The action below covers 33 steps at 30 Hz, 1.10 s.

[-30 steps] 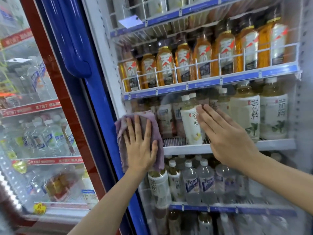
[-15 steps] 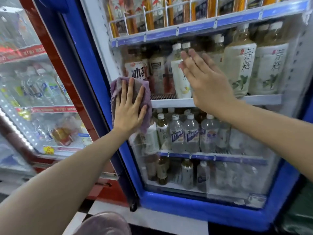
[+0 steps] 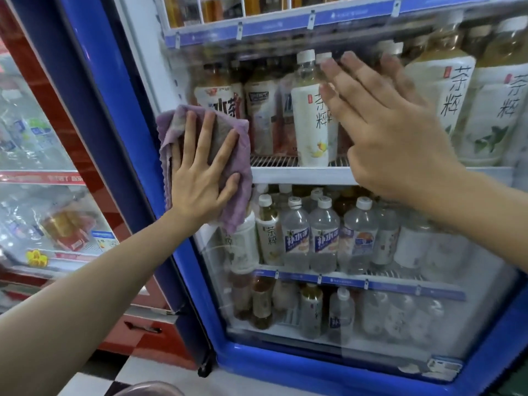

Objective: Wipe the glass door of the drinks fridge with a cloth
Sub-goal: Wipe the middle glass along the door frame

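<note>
Two hands: both laid flat on the blue-framed glass door of the drinks fridge.
Left hand: fingers spread and straight, palm pressing a crumpled lilac cloth to the glass.
Cloth position: at the door's left edge, level with the white wire shelf.
Right hand: fingers straight and relaxed, holding nothing, resting on the pane well right of the cloth.
Behind the glass: white-labelled tea bottles above, clear water bottles below.
Further left: red-framed fridge.
</note>
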### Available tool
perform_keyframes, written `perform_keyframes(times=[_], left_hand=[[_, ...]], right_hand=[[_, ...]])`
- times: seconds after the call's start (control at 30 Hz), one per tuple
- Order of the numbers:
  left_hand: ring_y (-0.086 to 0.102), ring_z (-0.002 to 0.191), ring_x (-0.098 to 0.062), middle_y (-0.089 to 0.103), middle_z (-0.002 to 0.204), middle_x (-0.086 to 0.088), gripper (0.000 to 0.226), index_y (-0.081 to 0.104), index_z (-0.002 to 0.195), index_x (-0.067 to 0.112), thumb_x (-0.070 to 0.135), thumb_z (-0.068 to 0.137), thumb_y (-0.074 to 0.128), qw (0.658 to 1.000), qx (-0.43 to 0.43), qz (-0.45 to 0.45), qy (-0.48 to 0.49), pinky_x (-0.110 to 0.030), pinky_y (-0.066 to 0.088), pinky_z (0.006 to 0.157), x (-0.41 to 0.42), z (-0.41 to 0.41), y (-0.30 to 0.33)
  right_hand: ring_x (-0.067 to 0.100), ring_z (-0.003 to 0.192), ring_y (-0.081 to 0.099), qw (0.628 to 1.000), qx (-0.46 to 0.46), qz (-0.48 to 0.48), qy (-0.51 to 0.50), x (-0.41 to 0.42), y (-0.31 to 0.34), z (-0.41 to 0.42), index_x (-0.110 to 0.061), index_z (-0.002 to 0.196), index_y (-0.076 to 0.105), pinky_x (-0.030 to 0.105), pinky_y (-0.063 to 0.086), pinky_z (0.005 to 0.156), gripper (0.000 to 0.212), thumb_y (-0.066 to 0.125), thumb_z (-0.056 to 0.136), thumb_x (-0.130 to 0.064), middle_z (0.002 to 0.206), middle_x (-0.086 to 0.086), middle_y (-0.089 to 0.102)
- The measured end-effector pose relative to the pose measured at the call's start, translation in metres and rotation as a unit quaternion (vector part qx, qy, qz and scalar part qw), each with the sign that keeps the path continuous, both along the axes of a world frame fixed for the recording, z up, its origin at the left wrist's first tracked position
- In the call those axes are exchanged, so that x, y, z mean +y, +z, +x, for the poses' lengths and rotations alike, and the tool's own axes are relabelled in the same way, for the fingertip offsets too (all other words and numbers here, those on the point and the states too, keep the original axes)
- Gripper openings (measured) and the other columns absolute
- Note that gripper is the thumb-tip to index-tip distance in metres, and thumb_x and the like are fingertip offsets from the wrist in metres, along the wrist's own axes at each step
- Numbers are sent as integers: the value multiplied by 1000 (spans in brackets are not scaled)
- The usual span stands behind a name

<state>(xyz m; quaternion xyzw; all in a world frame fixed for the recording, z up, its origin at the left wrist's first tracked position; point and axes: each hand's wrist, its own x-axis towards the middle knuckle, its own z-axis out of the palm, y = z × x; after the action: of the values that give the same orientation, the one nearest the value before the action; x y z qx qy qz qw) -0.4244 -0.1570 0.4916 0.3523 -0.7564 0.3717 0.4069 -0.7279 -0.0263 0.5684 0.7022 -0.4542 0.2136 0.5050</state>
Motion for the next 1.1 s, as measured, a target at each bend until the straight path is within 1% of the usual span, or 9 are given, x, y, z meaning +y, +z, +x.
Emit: perform_keyframes(times=[0.13, 0.2, 0.3, 0.37, 0.5, 0.6, 0.73, 0.83, 1.1], left_hand=[[11, 157, -40, 17, 169, -18, 66, 20, 167, 27, 55, 108, 34, 995, 39, -91, -32, -50, 0, 130, -10, -42, 54], [13, 158, -41, 21, 169, -20, 67, 24, 166, 25, 54, 107, 35, 990, 80, -109, -32, -53, 5, 129, -9, -57, 66], [-1, 162, -38, 13, 172, -20, 72, 12, 168, 25, 56, 107, 33, 993, 103, -57, -19, -55, 0, 129, 7, -63, 23], [-12, 161, -33, 1, 174, -11, 74, 6, 168, 28, 58, 106, 33, 997, 81, -7, -12, -53, -5, 129, 22, -66, -25], [-9, 162, -28, -5, 174, 1, 76, 14, 165, 34, 57, 100, 45, 996, 77, 37, -15, -48, -2, 130, 31, -71, -67], [-10, 162, -28, -13, 175, 2, 77, 3, 167, 38, 59, 103, 41, 994, 98, 51, -13, -45, -8, 129, 31, -70, -46], [-8, 162, -33, 1, 176, -13, 72, 5, 168, 30, 59, 107, 28, 978, 202, 43, 2, -48, -6, 130, 30, -90, 13], [-1, 162, -37, 5, 175, -16, 70, 4, 168, 30, 58, 107, 24, 975, 221, 26, 4, -46, -8, 129, 31, -103, 24], [2, 163, -33, -2, 177, -3, 71, 11, 168, 35, 58, 103, 30, 986, 166, 16, -16, -56, 19, 121, 38, -127, -100]], right_hand=[[34, 160, 20, 1000, 0, -27, 4, 0, 0, -1, 1, 160, 32, 51, 1, 132, 60, 18, 105, -17, 172, 17, 24], [35, 161, 20, 1000, -6, -30, -2, 1, -1, 5, 1, 161, 31, 53, 4, 132, 60, 24, 104, -14, 172, 17, 24], [36, 161, 19, 999, -27, -23, 0, 3, -4, 11, 2, 162, 29, 54, 7, 132, 66, 34, 97, -9, 172, 18, 23], [36, 161, 17, 999, -32, -17, -5, 6, -3, 13, 2, 162, 28, 54, 7, 132, 70, 38, 93, -8, 173, 18, 21], [33, 162, 14, 999, -33, 4, -21, 11, -3, 13, 1, 163, 26, 52, 5, 132, 75, 40, 90, -9, 174, 16, 18], [33, 162, 15, 999, -26, 20, -21, 14, 1, 13, 1, 162, 28, 48, 3, 133, 74, 39, 90, -8, 173, 16, 20], [33, 162, 16, 999, -3, 32, -28, 15, 5, 10, -1, 163, 28, 46, 1, 133, 69, 32, 95, -10, 173, 15, 21], [32, 162, 16, 999, -2, 37, -23, 15, 6, 8, -1, 163, 29, 47, 3, 133, 69, 35, 94, -8, 173, 15, 21], [34, 161, 17, 1000, -1, 10, -12, 5, 1, 4, 1, 162, 30, 50, 7, 132, 76, 42, 87, -4, 173, 17, 22]])
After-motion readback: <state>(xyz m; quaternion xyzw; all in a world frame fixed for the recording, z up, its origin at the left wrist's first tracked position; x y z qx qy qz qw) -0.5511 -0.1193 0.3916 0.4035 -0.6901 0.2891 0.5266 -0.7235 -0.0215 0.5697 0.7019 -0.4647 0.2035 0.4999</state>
